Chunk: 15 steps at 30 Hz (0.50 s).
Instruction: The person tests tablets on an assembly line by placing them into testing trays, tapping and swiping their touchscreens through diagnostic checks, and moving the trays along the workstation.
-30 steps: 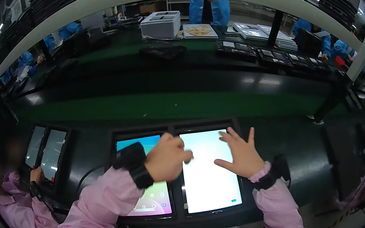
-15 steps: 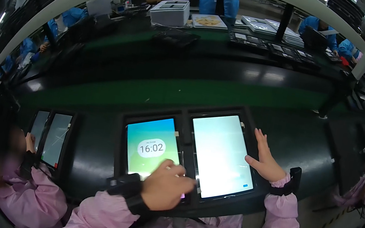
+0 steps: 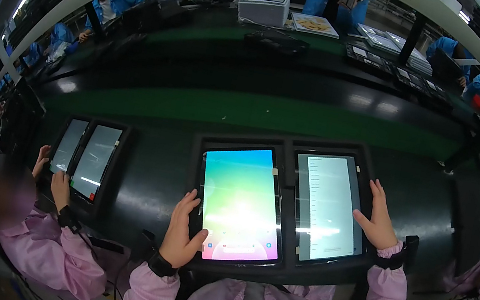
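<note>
Two lit tablets lie side by side in a black tray [image 3: 284, 190] in front of me. The left tablet [image 3: 239, 198] shows a blue, green and pink screen with small icons near its bottom. On the right tablet [image 3: 327, 207] is a pale page with a column of small text. My left hand [image 3: 180, 233] rests at the left tablet's lower left edge, fingers stretched and thumb over the screen's corner. At the right tablet's right edge is my right hand [image 3: 379, 218], its fingers spread and its thumb near the screen. Neither hand holds anything.
At left, a co-worker's hands [image 3: 59, 185] touch another tray with two tablets [image 3: 99, 154]. Across the bench stand a white box stack [image 3: 263, 9], a tray of yellowish pieces [image 3: 315, 24] and black trays [image 3: 368, 60]. Co-workers in blue stand behind.
My left hand has moved off the left screen to its left edge. The clock has gone from that screen, and the right screen has changed from blank white to text. The camera view has shifted.
</note>
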### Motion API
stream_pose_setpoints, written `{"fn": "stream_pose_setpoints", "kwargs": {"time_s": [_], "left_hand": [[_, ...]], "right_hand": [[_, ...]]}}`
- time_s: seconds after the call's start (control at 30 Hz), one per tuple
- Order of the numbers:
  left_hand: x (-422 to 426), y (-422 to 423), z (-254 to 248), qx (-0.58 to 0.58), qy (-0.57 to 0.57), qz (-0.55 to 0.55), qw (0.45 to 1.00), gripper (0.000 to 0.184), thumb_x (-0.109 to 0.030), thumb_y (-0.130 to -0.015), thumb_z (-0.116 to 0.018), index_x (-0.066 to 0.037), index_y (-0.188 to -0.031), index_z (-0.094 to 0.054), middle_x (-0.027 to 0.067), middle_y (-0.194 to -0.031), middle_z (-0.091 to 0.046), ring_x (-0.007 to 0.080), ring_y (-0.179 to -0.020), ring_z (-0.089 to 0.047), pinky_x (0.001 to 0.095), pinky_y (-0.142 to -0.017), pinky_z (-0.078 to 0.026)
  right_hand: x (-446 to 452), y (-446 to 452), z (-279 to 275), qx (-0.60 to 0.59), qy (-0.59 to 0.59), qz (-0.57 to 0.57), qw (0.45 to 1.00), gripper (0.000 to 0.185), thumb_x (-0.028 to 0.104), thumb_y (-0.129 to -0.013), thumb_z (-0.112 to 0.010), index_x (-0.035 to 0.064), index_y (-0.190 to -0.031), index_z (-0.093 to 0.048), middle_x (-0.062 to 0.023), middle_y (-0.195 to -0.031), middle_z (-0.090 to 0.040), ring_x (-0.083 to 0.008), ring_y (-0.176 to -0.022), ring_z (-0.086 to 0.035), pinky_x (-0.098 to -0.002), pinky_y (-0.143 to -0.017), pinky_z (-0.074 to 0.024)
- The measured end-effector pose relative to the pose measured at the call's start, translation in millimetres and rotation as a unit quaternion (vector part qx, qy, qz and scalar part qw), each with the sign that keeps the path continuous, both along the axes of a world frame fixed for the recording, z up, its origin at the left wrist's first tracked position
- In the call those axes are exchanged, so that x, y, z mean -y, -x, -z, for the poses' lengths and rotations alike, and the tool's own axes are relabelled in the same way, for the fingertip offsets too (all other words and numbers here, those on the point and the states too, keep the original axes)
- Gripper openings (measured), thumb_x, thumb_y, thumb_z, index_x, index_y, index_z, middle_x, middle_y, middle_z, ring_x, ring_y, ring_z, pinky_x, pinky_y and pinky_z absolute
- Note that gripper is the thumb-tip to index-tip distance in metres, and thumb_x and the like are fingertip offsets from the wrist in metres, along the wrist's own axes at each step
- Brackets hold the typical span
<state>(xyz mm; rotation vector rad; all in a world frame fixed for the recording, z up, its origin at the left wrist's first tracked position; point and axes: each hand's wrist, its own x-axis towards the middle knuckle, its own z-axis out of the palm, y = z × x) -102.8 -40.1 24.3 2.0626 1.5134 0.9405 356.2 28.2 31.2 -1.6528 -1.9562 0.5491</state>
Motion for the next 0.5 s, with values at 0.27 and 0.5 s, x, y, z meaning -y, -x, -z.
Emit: {"fn": "stream_pose_setpoints", "kwargs": {"time_s": [0.27,0.5], "left_hand": [[-4,12,-7,-0.017,0.037,0.081,0.996,0.085,-0.015,-0.075,-0.072,0.000,-0.147,-0.029,0.0241,-0.156,-0.023,0.0450,-0.145,-0.016,0.0528,-0.117,-0.016],[-4,7,-6,-0.053,0.033,0.065,0.996,0.092,-0.021,-0.070,-0.077,0.002,-0.145,-0.030,0.0268,-0.155,-0.022,0.0477,-0.144,-0.018,0.0536,-0.116,-0.018]], "right_hand": [[3,10,-8,0.110,0.019,0.033,0.993,0.088,0.035,-0.083,-0.073,0.0051,-0.151,-0.025,-0.0249,-0.157,-0.020,-0.0473,-0.144,-0.019,-0.0498,-0.115,-0.0254],[3,7,1,0.065,-0.024,0.030,0.997,0.091,0.043,-0.081,-0.074,0.0054,-0.150,-0.027,-0.0267,-0.154,-0.025,-0.0496,-0.142,-0.023,-0.0546,-0.113,-0.0260]]}}
